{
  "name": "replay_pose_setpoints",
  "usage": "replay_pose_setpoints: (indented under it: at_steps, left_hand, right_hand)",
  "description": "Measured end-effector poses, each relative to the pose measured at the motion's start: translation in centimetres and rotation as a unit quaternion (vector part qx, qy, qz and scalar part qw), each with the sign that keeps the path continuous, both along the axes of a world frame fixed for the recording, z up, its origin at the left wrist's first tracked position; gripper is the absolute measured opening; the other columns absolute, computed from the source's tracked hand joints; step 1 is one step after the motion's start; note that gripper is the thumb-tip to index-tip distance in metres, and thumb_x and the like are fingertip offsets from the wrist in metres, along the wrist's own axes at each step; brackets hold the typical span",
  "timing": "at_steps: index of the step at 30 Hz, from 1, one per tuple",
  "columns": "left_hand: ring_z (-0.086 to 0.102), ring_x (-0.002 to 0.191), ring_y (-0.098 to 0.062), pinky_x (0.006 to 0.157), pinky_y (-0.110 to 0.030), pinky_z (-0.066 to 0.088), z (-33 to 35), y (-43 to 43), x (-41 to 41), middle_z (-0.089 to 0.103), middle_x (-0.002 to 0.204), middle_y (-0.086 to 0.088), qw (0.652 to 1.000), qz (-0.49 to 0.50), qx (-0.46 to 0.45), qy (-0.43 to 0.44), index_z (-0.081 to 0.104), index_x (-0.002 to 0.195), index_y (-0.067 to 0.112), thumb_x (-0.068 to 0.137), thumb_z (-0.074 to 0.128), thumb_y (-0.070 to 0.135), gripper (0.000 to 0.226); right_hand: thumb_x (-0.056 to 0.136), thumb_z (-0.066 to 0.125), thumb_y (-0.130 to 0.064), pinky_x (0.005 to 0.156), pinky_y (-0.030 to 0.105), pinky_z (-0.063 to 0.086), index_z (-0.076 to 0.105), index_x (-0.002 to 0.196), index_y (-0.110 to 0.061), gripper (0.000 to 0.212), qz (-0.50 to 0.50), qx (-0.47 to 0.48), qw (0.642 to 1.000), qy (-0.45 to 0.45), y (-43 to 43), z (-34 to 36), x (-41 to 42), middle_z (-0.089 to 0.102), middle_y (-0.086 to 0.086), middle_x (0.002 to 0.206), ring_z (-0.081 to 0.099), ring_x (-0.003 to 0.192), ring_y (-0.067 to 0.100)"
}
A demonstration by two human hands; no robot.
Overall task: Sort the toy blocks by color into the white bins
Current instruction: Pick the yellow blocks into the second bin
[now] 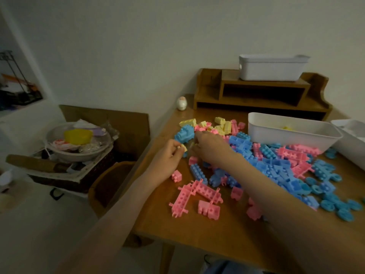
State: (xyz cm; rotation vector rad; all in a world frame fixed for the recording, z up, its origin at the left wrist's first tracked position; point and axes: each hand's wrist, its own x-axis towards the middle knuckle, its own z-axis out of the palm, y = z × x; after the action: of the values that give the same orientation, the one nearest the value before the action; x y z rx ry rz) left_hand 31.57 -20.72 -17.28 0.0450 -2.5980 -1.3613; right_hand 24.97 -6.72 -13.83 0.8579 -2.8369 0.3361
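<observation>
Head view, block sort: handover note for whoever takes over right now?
Left hand pinches a small yellow block. Right hand is down in the pile beside it; grip unclear.
Near white bin holds some yellow pieces; second bin at the right edge, third bin on the wooden shelf, contents not visible.
Done: some yellow binned.
To do: yellow blocks at the far side, plus pink blocks and blue blocks all over the table.

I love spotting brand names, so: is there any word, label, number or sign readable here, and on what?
No readable text anywhere.
The white bin on the table, white bin on the shelf and toy blocks: no print visible.
The red-and-white wrapper at left: markings too blurred to read.
The egg-shaped figure: only a blurred pattern.
</observation>
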Motion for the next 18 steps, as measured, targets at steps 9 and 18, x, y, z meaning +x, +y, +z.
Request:
replay_pose_setpoints:
  at_steps: [9, 18]
  left_hand:
    - [0.049, 0.058, 0.001, 0.051, -0.008, 0.037, 5.2, 3.7, -2.2, 0.056, 0.072, 0.004, 0.996, -0.062, -0.037, 0.055, 0.048, 0.107, 0.017, 0.099, 0.042, 0.026, 0.014]
    - [0.054, 0.076, -0.014, 0.060, -0.027, 0.039, 8.8, 12.9, -9.9, 0.055, 0.085, 0.003, 0.987, -0.119, -0.098, 0.048, 0.049, 0.103, 0.022, 0.099, 0.041, 0.032, 0.013]
  right_hand:
    - [0.091, 0.057, -0.031, 0.074, 0.029, 0.039, 0.056, 0.100, -0.013, 0.020, -0.025, -0.063, 0.998, -0.015, 8.0, 2.9, -2.8, 0.057, 0.009, 0.109, 0.055, 0.097, 0.026]
    - [0.091, 0.057, -0.029, 0.057, 0.022, 0.033, 0.055, 0.096, -0.011, 0.019, -0.187, -0.153, 0.970, 0.004, 19.1, 4.6, -6.3, 0.050, 0.002, 0.092, 0.047, 0.082, 0.018]
